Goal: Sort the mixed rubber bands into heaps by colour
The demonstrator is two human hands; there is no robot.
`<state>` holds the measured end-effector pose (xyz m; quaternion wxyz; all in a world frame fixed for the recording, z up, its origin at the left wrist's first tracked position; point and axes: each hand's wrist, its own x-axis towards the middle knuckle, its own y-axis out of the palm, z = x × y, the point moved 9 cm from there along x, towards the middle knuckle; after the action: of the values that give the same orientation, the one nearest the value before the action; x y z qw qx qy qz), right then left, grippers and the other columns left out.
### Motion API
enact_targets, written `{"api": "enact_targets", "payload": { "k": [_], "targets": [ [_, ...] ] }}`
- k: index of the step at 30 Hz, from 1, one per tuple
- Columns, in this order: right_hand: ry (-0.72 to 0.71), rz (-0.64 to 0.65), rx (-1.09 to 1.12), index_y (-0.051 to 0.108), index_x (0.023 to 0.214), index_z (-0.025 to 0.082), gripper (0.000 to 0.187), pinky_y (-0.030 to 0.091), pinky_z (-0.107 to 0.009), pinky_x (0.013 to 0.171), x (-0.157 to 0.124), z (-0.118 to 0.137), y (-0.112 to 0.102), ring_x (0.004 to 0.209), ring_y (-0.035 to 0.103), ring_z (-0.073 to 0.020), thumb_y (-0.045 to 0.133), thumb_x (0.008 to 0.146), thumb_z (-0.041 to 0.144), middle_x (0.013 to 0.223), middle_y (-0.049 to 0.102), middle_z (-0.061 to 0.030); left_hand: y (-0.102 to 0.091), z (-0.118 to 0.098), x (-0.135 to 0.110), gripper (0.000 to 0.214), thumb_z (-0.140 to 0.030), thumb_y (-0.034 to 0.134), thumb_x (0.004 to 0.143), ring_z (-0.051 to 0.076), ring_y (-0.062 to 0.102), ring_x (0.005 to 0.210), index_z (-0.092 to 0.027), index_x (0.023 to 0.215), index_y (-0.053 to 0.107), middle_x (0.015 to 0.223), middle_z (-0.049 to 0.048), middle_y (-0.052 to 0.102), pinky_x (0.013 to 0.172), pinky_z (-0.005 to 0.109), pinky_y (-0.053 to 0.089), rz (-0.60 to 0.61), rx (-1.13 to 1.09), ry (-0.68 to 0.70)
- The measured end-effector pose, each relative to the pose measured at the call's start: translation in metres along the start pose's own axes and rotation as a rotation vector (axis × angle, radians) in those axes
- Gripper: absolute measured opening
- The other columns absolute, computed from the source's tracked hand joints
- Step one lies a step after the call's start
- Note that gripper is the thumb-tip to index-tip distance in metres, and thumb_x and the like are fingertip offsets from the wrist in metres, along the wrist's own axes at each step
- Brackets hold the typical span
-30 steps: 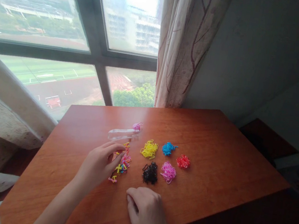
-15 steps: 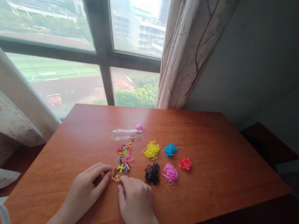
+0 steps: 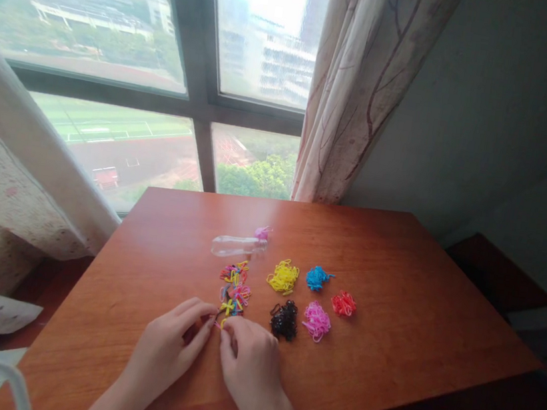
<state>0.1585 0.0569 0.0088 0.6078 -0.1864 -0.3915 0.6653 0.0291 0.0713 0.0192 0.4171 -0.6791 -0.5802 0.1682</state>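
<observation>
Small coloured rubber bands lie in a mixed pile (image 3: 236, 293) just beyond my fingertips. My left hand (image 3: 173, 336) has thumb and forefinger drawn together at the pile's near edge, touching a dark band and the end of a pink rubber band (image 3: 218, 324); what is pinched is too small to make out. Opposite it, my right hand (image 3: 251, 357) pinches at a yellow rubber band (image 3: 223, 323), partly hidden under its fingertips. Both hands rest low over the table, their tips almost meeting.
Sorted rubber bands form a yellow pile (image 3: 283, 277), a blue pile (image 3: 317, 278), a red pile (image 3: 344, 304), a pink pile (image 3: 317, 322) and a black pile (image 3: 284, 320). A clear plastic bottle (image 3: 232, 247) lies behind them on the wooden table (image 3: 416, 304), with a pink piece (image 3: 262, 232) at its end.
My view has shifted slightly, so the table sits further right. The fingertips of both hands have moved closer together, and my right fingers now cover more of the yellow band.
</observation>
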Motion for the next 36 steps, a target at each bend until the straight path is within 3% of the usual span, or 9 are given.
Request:
{"api": "enact_targets", "payload": {
  "k": [7, 11, 16, 26, 32, 36],
  "targets": [
    [0.017, -0.097, 0.139, 0.064, 0.089, 0.023, 0.016, 0.037, -0.025, 0.064, 0.0, -0.004, -0.01, 0.069, 0.065, -0.0161, 0.05, 0.089, 0.015, 0.077, 0.069, 0.0013, 0.0, -0.007, -0.004, 0.017, -0.024, 0.052, 0.094, 0.012, 0.063, 0.069, -0.023, 0.107, 0.062, 0.086, -0.0003, 0.066, 0.067, 0.021, 0.05, 0.014, -0.046, 0.022],
    [-0.06, -0.136, 0.171, 0.064, 0.088, 0.023, 0.016, 0.038, -0.025, 0.064, -0.003, 0.002, -0.013, 0.067, 0.064, -0.0163, 0.05, 0.09, 0.016, 0.076, 0.069, 0.001, -0.001, -0.012, -0.002, 0.022, -0.027, 0.056, 0.092, 0.01, 0.06, 0.061, -0.022, 0.113, 0.062, 0.088, -0.0001, 0.069, 0.059, 0.019, 0.049, 0.042, -0.152, 0.017],
    [-0.157, -0.164, 0.173, 0.064, 0.085, 0.023, 0.018, 0.038, -0.026, 0.064, -0.006, 0.011, -0.014, 0.07, 0.064, -0.0172, 0.049, 0.089, 0.015, 0.075, 0.069, 0.0003, -0.003, -0.02, 0.002, 0.014, -0.026, 0.057, 0.091, 0.011, 0.063, 0.062, -0.021, 0.098, 0.068, 0.078, -0.001, 0.072, 0.06, 0.018, 0.051, 0.071, -0.26, 0.028],
    [-0.098, -0.165, 0.178, 0.064, 0.084, 0.023, 0.018, 0.039, -0.024, 0.063, -0.01, 0.006, -0.021, 0.066, 0.063, -0.0156, 0.049, 0.09, 0.014, 0.073, 0.068, 0.0009, -0.007, -0.017, 0.005, 0.012, -0.023, 0.058, 0.086, 0.01, 0.055, 0.05, -0.02, 0.083, 0.069, 0.062, -0.0031, 0.064, 0.049, 0.017, 0.044, 0.028, -0.241, -0.011],
    [-0.04, -0.223, 0.134, 0.064, 0.083, 0.022, 0.017, 0.04, -0.022, 0.06, -0.018, -0.007, -0.045, 0.061, 0.062, -0.0141, 0.051, 0.093, 0.02, 0.068, 0.066, 0.0006, -0.008, -0.006, 0.003, 0.014, -0.027, 0.056, 0.089, 0.011, 0.057, 0.055, -0.019, 0.085, 0.067, 0.067, -0.0015, 0.064, 0.053, 0.019, 0.046, 0.005, -0.211, -0.073],
    [0.022, -0.301, 0.085, 0.068, 0.087, 0.021, 0.019, 0.045, -0.021, 0.058, -0.028, -0.035, -0.076, 0.058, 0.063, -0.0135, 0.051, 0.096, 0.025, 0.069, 0.067, -0.0008, -0.008, -0.005, 0.005, 0.015, -0.027, 0.055, 0.089, 0.011, 0.057, 0.054, -0.02, 0.084, 0.066, 0.066, -0.0019, 0.064, 0.053, 0.019, 0.046, 0.007, -0.177, -0.059]
  ]
}}
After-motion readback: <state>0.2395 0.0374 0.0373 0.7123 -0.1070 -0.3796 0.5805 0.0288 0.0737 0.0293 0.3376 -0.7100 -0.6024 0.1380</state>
